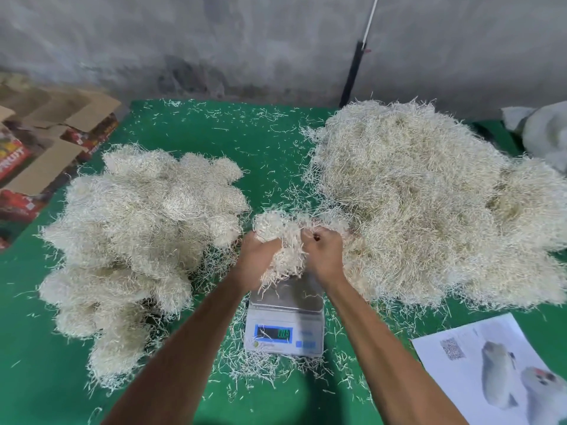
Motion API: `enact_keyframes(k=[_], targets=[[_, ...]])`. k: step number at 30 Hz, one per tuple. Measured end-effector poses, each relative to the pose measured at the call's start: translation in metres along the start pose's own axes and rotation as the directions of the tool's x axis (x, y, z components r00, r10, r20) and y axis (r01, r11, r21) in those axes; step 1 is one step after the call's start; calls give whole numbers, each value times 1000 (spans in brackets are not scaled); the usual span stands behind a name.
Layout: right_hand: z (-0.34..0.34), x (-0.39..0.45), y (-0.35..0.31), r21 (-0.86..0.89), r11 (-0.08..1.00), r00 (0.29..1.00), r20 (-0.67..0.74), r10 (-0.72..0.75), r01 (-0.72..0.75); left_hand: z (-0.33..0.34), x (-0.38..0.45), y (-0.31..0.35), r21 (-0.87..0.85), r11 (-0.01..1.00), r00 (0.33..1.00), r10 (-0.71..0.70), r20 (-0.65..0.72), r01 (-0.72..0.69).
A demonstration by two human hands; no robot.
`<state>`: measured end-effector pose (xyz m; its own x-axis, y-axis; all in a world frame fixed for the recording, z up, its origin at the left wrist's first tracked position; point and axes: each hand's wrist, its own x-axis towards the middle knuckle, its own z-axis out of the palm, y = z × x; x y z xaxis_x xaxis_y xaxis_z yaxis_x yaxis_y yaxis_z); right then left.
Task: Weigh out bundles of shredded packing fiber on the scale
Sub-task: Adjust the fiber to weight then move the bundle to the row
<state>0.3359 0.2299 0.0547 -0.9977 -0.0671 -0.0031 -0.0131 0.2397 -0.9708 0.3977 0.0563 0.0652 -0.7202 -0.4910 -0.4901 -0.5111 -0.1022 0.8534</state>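
Both bare forearms reach forward, converging at centre. Left hand and right hand sit side by side, backs up, fingers curled in a grip.

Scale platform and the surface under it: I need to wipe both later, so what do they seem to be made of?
The scale platform looks like bare brushed metal, probably stainless steel: grey with a dull sheen. The table covering looks like matte green felt or fabric, though painted board cannot be ruled out.

Scale display: I see lit green digits, too blurred to read.
Printed sheet, near right: QR code, no legible words.
Red carton, far left: partial "FRUIT".
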Motion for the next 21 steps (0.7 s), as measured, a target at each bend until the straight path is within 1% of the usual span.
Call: enact_keyframes(k=[1, 3, 6, 9, 10, 12, 13, 14, 15, 16, 17, 18, 19, 21], targets=[[0, 2, 0, 25, 1000, 1000, 26, 6, -6, -3, 0, 1, -13, 1000, 1000, 6, -27, -6], [-9, 3, 4, 50, 998, 999, -19, 40, -39, -11, 3, -1, -51, 999, 996, -16, -91, 12], [-18, 10, 7, 92, 994, 993, -97, 70, -61, -19, 10, -1, -105, 993, 995, -59, -83, 50], [-15, 10, 7, 47, 998, 996, -69, 52, -49, -20, 6, 1, -83, 996, 993, -41, -109, 33], [-14, 10, 5, 75, 995, 994, -77, 76, -70, -22, 8, 0, -67, 998, 993, -29, -115, 22], [-13, 12, 1, 187, 973, 987, -69, 148, -133, -24, 7, -2, -6, 1000, 998, 3, -61, -3], [-11, 13, -3, 214, 965, 985, -42, 165, -152, -24, 2, -3, 26, 999, 999, 34, 0, -34], [-8, 12, -8, 209, 967, 988, -21, 153, -145, -22, -5, -1, 88, 994, 994, 61, 96, -69], [-5, 11, -14, 176, 977, 992, 0, 123, -121, -19, -11, 0, 198, 976, 981, 57, 183, -93], [-2, 10, -18, 139, 986, 996, 28, 90, -93, -15, -16, 2, 298, 944, 965, 66, 255, -143], [0, 9, -24, 99, 992, 996, 56, 68, -73, -10, -17, 1, 397, 902, 953, 45, 301, -168], [1, 9, -27, 66, 996, 995, 81, 60, -65, -6, -18, 2, 480, 862, 951, 7, 310, -163], [2, 9, -28, 43, 997, 993, 99, 59, -63, -4, -18, 2, 525, 839, 949, -35, 313, -142], [4, 10, -26, 11, 998, 991, 115, 66, -68, -7, -15, 2, 525, 844, 941, -79, 328, -113]])
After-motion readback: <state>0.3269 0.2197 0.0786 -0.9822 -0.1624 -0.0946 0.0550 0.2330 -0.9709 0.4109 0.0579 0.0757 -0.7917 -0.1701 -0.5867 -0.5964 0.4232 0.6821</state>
